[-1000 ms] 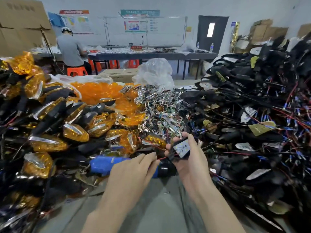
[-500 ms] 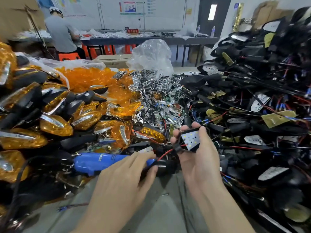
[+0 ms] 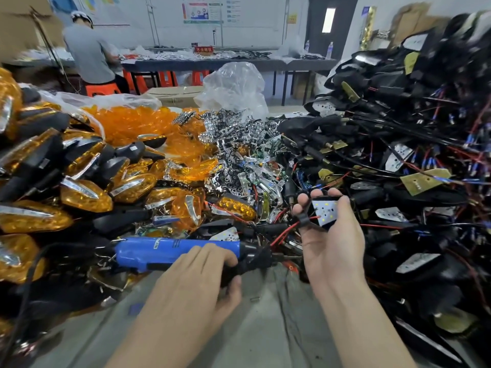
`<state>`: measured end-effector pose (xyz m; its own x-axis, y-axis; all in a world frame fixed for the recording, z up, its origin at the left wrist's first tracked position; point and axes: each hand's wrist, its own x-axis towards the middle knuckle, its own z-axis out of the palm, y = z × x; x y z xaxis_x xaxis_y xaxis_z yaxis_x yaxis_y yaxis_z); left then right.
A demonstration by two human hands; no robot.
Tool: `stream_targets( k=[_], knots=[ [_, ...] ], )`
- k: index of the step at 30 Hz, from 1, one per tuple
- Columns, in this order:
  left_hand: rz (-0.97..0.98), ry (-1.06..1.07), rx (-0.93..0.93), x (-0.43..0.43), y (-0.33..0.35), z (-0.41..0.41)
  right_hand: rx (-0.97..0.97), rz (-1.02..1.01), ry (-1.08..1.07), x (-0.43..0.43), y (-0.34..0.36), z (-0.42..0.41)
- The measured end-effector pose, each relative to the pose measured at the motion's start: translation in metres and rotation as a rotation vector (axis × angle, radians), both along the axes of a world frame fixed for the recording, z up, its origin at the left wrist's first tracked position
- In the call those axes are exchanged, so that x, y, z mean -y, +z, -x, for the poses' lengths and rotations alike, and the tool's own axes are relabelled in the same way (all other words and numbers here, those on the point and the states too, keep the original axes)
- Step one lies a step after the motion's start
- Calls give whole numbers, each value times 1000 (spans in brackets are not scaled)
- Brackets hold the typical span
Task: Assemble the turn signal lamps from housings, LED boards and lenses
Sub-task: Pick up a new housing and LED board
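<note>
Gripping blue screwdriver (image 3: 172, 252) in left hand (image 3: 191, 288), right hand (image 3: 329, 243) holding housing (image 3: 325, 211), amber lamps (image 3: 85, 195) heaped left

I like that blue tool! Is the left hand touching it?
Touching. The head view shows the left hand with its fingers curled over the black front end of the blue screwdriver and the thumb underneath.

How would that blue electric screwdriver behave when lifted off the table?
Probably stiff: the blue electric screwdriver looks like one rigid barrel. Its round body may roll if let go, though the lamp parts piled beside it could block that. The black cord at its rear would likely drag; the left hand grips its black front end.
</note>
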<state>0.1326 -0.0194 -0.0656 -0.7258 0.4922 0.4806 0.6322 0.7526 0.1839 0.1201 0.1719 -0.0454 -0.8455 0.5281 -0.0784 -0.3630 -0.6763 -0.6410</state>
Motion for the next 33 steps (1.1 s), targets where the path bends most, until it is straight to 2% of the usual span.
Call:
stream_targets(
  k=[3,6,17,26,33],
  knots=[
    [-179,83,65,3,5,-2,-7,35,-31,-2,-3,5],
    [-236,104,78,7,8,0,-15,88,-84,-1,-4,8],
    [-97,24,-14,-1,8,0,-19,-36,-34,22,-6,7],
    [-152,35,-165,1,15,-1,-41,-79,-56,22,-5,5],
    [36,94,-128,-11,22,-3,-13,-35,-32,26,-6,5]
  ],
)
